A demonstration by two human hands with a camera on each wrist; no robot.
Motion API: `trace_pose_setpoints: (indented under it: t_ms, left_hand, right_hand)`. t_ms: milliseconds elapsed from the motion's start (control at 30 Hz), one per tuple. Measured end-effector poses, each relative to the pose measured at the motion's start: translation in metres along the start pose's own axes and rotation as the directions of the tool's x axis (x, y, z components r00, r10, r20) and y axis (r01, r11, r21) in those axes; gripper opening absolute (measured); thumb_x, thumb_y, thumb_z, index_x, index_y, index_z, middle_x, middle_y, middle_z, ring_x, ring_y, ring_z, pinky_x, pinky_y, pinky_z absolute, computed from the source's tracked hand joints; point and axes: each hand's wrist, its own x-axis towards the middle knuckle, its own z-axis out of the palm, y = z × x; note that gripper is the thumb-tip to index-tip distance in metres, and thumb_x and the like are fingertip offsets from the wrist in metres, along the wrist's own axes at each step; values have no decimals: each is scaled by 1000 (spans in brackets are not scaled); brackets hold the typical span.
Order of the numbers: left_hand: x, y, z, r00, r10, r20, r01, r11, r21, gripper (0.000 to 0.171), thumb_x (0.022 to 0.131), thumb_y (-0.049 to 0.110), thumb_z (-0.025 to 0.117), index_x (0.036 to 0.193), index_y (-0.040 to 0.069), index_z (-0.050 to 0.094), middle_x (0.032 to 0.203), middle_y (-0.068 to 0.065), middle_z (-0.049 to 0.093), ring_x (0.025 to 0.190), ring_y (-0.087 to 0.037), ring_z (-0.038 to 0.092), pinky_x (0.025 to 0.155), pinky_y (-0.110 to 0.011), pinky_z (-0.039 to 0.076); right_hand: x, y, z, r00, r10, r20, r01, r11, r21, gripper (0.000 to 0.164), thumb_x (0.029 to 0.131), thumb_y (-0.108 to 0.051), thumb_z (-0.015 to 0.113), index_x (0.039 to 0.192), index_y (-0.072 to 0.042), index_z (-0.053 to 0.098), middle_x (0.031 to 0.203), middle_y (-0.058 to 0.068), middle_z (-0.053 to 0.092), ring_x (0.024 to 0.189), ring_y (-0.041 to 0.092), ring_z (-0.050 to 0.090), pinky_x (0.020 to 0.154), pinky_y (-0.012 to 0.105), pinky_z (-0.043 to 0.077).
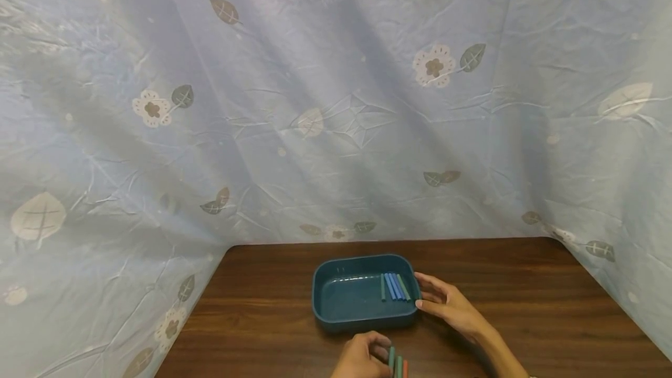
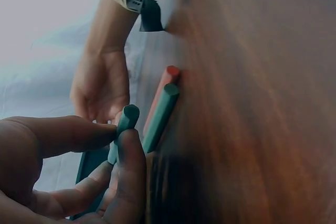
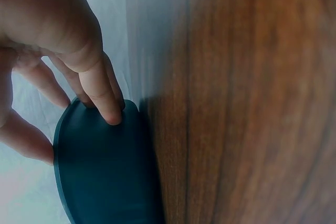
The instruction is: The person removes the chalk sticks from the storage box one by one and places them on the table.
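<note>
My left hand (image 1: 364, 356) pinches a green chalk stick (image 2: 127, 119) between thumb and fingers, just in front of a dark teal tray (image 1: 362, 324). Beside that stick, on the wooden table, lie another green chalk stick (image 2: 161, 116) and a red chalk stick (image 2: 164, 90). My right hand (image 1: 448, 305) holds the tray's right end. In the right wrist view, its fingers (image 3: 100, 90) bend against the outer wall and rim. Several blue chalk sticks (image 1: 395, 286) and green chalk sticks (image 1: 383, 287) lie in a row inside the tray's right side.
The brown wooden table (image 1: 252, 302) extends to both sides of the tray. A pale blue curtain (image 1: 336, 179) with leaf and flower prints hangs behind the table and down both sides, meeting its edges.
</note>
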Motion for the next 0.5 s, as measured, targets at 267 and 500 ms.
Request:
trace_pose_setpoints:
  t_ms: [267,500]
  left_hand:
    - [1,-5,7,1000,12,-24,-9,991,132,32,77,-8,86,103,8,77,85,0,74,81,-14,64,74,-33,57]
    - [2,-6,9,999,19,-30,-13,984,179,28,77,-7,87,100,7,77,84,-1,74,80,-15,62,73,-33,56]
  right_hand:
    - [-1,-2,0,1000,6,-9,-6,1000,-17,75,106,-16,68,167,2,28,167,38,31,149,60,41,103,27,57]
    - [-1,-1,0,1000,9,-9,-9,1000,-19,75,106,-16,67,167,1,28,167,38,31,149,60,41,104,28,57]
